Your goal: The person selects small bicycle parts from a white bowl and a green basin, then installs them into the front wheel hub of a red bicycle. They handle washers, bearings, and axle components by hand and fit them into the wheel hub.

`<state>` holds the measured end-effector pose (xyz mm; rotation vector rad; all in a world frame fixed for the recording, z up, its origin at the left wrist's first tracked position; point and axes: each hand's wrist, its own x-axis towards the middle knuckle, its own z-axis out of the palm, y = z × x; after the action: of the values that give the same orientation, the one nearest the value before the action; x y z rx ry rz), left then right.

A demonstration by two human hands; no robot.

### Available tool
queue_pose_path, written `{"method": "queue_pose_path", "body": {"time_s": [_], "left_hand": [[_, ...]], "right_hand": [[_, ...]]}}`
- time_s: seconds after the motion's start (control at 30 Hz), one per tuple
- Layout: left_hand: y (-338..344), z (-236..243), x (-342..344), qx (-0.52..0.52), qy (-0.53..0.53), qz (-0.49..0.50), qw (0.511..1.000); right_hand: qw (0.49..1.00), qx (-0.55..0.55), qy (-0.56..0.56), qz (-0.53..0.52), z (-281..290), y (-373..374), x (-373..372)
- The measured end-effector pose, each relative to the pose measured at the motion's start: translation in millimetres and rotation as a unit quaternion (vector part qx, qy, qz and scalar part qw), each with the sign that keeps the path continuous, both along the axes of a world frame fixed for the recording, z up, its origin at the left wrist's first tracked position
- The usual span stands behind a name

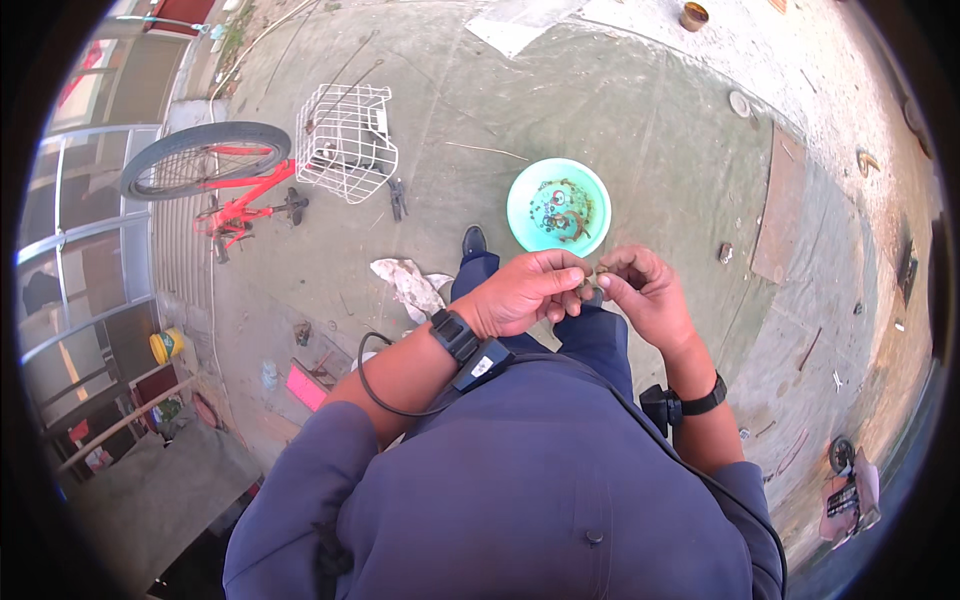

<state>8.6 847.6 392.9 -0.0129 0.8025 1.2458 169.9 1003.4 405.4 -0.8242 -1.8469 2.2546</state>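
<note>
My left hand (532,292) and my right hand (645,295) meet in front of my body, above my knees. Both are closed, fingertips pinched together around something small and brownish that is too small and too covered to name. Just beyond them on the ground stands a mint-green basin (520,205). Inside it lie small dark round pieces (545,208) and a curved brown piece (577,224), along with other bits I cannot identify. Neither hand touches the basin.
A red bicycle frame with a wheel (208,160) lies at the left, beside a white wire basket (350,140). Pliers-like dark tool (398,200) and a stained cloth (410,285) lie nearer. A brown board (780,205) lies right; a tin (693,16) stands far off.
</note>
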Motion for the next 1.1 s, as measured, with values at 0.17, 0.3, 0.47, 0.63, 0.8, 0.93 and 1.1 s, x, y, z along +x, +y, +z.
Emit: {"method": "queue_pose_path", "body": {"time_s": [0.17, 0.3, 0.47, 0.63, 0.8, 0.93, 1.1], "left_hand": [[-47.2, 13.1, -37.6, -0.024, 0.060, 0.086, 0.994], [-113.5, 4.6, -100.0, -0.024, 0.080, 0.164, 0.983], [-206.2, -8.1, -159.6, -0.052, 0.063, 0.295, 0.952], [-278.1, -14.8, -195.3, -0.115, 0.058, 0.380, 0.916], [-317.7, -26.9, -216.5, -0.148, 0.069, 0.410, 0.897], [-330.0, -32.1, -222.3, -0.138, 0.065, 0.430, 0.890], [-334.8, -27.7, -210.0, -0.137, 0.061, 0.455, 0.878]], "right_hand": [[0.999, 0.008, -0.030, 0.021, 28.2, -7.5, -18.1], [0.997, 0.002, -0.053, 0.050, 29.1, -26.6, -68.3], [0.991, 0.025, -0.052, 0.123, 33.8, -60.0, -157.9], [0.981, 0.003, -0.040, 0.187, 42.5, -102.5, -236.6], [0.968, -0.037, -0.042, 0.246, 45.7, -134.8, -284.4], [0.962, -0.004, -0.052, 0.267, 48.9, -144.0, -302.1], [0.955, 0.036, -0.060, 0.287, 52.6, -143.5, -311.6]]}}
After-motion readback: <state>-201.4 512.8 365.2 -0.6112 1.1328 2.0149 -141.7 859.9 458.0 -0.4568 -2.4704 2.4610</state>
